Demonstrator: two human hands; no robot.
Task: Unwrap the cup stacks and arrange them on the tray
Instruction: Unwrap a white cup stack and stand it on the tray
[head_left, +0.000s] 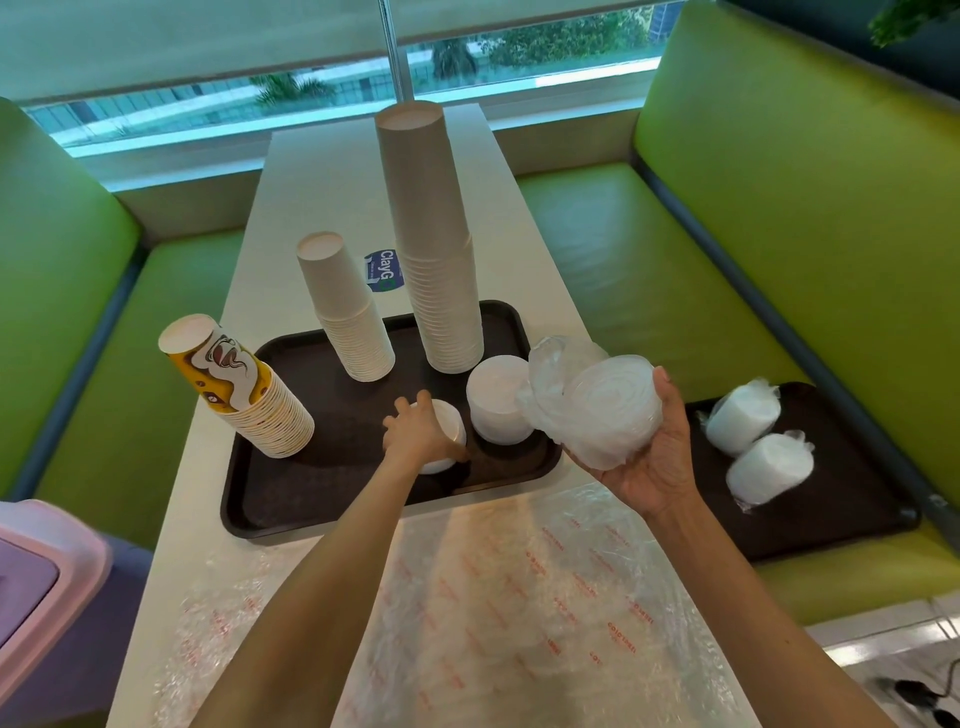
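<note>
I am seeing the left hand (423, 434) sitting low over the near part of the tray (291, 499). Its fingers are curling over a short white stack (451, 422) and gripping it from above, and the forearm is running straight out from the bottom of my view. The right hand (657, 452) is facing palm up just off the tray's right end. Its fingers and thumb are wrapping round a wrapped stack (608, 410), which is lying on its side in the air with loose clear plastic bunching out to the left.

Four more unwrapped stacks are standing base-up on the tray:
- a tall white stack (431, 234) at the back
- a medium white stack (345, 306) beside it
- a yellow printed stack (239, 389) at the left edge
- a low white stack (493, 402) just beside the one I am gripping

A second tray (831, 519) is resting on the green bench (623, 260), carrying two wrapped bundles (743, 415) on their sides. A crinkled plastic sheet (519, 597) with red print is lying on the table (322, 182) under both forearms.
</note>
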